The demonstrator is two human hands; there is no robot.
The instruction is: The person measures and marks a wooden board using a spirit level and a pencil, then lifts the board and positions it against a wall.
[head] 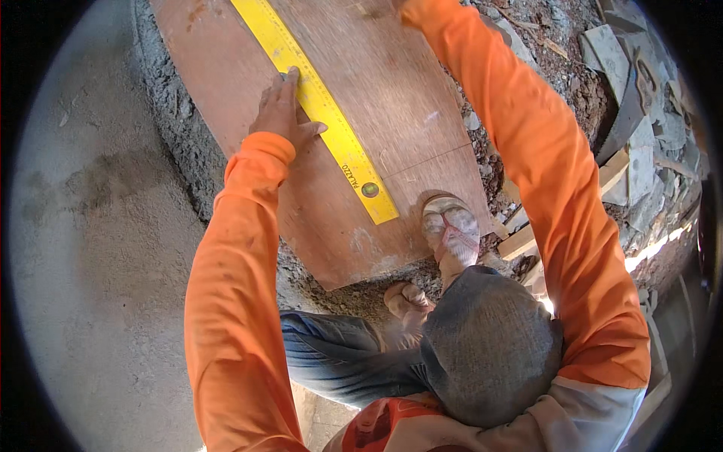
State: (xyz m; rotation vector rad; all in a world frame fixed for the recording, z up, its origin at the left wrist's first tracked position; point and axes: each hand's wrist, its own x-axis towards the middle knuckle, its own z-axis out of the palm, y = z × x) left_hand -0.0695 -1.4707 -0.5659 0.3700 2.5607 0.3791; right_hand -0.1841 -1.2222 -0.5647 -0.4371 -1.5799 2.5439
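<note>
My left hand (285, 110) holds a yellow spirit level (333, 116) down against a reddish plywood sheet (418, 107). Its fingertips and thumb are spread along the left edge of the level, which is marked like a ruler and has a round green vial near its lower end. The level lies slantwise on the sheet, and its far end runs out of the picture. My right hand is beyond the top edge; just its orange sleeve (502, 96) shows, reaching over the right side of the plywood. A thin dark line crosses the sheet near the vial.
My sandalled foot (452, 226) stands on the plywood's lower right corner. Rough grey mortar (175, 113) borders its left side, beside a concrete floor (101, 254). On the right lie a handsaw (624, 121), wood offcuts (517, 243) and broken tile pieces (641, 164) on soil.
</note>
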